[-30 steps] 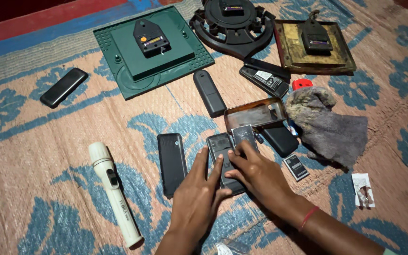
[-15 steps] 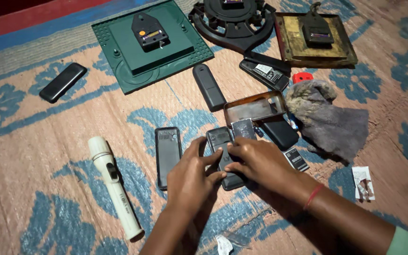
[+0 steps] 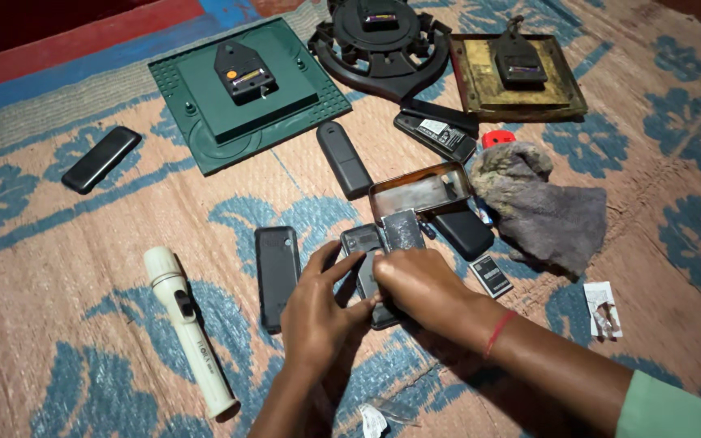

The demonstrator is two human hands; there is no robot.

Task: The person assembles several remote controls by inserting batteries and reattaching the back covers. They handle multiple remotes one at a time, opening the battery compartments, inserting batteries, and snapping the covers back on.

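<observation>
My left hand (image 3: pixel 318 312) and my right hand (image 3: pixel 417 284) meet over a small dark mobile phone (image 3: pixel 364 247) lying face down on the woven mat. Both hands grip it, fingers pressed on its open back. A thin grey battery or plate (image 3: pixel 403 229) sits at the phone's top right edge, touching my right fingertips. Another black phone (image 3: pixel 277 272) lies just left of my left hand. A small flat battery (image 3: pixel 492 276) rests to the right of my right wrist.
A cream torch (image 3: pixel 187 324) lies at lower left. Farther back are a green clock back (image 3: pixel 245 89), a round black clock frame (image 3: pixel 383 45), a brown clock (image 3: pixel 517 73), two remotes (image 3: pixel 344 158), a metal tin (image 3: pixel 419 191), a grey cloth (image 3: pixel 541 207) and a black phone (image 3: pixel 101 158).
Both hands have closed in tighter over the small phone, the left fingers sliding onto its back. The camera has shifted slightly; nothing else on the mat moved.
</observation>
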